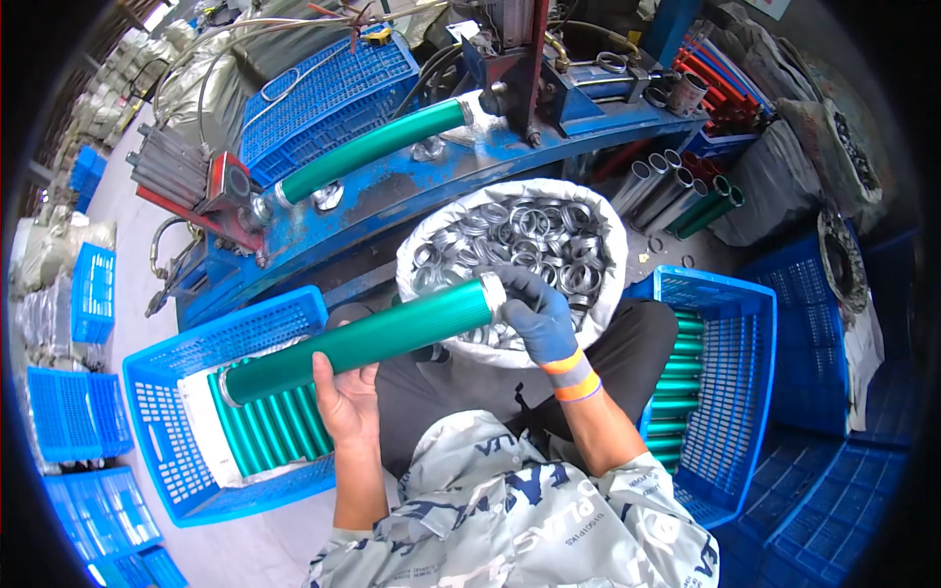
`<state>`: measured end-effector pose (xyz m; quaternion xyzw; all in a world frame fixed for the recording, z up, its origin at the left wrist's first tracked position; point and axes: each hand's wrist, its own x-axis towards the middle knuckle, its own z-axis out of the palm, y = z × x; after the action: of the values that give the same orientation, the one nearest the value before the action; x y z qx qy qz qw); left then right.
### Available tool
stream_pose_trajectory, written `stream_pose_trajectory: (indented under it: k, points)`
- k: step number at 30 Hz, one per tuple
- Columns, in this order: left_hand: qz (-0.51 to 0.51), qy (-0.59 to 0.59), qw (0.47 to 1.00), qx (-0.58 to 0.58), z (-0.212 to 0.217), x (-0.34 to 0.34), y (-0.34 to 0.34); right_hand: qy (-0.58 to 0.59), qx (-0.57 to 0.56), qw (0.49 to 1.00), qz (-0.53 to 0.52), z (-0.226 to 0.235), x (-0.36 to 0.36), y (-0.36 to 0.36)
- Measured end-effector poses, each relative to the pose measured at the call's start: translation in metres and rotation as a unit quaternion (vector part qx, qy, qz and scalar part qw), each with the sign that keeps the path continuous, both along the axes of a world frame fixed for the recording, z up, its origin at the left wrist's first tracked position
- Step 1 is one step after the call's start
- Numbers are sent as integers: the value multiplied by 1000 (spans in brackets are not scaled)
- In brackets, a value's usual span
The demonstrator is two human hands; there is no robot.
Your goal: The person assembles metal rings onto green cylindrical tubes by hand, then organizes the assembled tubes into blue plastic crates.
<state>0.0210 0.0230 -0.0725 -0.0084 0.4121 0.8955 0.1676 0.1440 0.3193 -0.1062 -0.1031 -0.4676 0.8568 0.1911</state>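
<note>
Your left hand point(345, 397) wraps bare around the green tube point(361, 341) near its lower end, grip closed on it. Your gloved right hand point(537, 314) pinches the metal ring point(492, 291) at the upper end, over the white bag of rings point(520, 245). Cocked, the ring could jam or slip; a loose left grip would drop the tube onto the blue crate point(172, 377).

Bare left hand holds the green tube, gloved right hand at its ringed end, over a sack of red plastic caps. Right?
Not quite. The head view shows the white sack holds silver metal rings, not red caps. The rest stands: bare left hand holds the green tube, gloved right hand at its ringed end.
</note>
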Motion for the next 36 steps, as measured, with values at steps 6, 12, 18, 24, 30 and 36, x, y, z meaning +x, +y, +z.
stream_pose_trajectory:
  k: [6,12,18,24,30,36]
  points:
    - [23,5,999,-33,-5,0,-6,-71,102,992,-9,4,3,-5]
    - [26,-3,999,-28,-23,-10,-8,-81,105,991,27,13,-20,-1]
    - [59,-95,993,42,-17,-25,-26,10,61,996,56,-10,-86,50]
    - [74,-80,991,78,-10,-37,-52,-23,598,795,-102,27,-233,68]
    - [48,-72,994,73,-25,-48,-64,-142,833,479,-237,11,-361,99]
    - [26,-78,996,38,-50,-59,-56,-172,849,465,-183,17,-371,101]
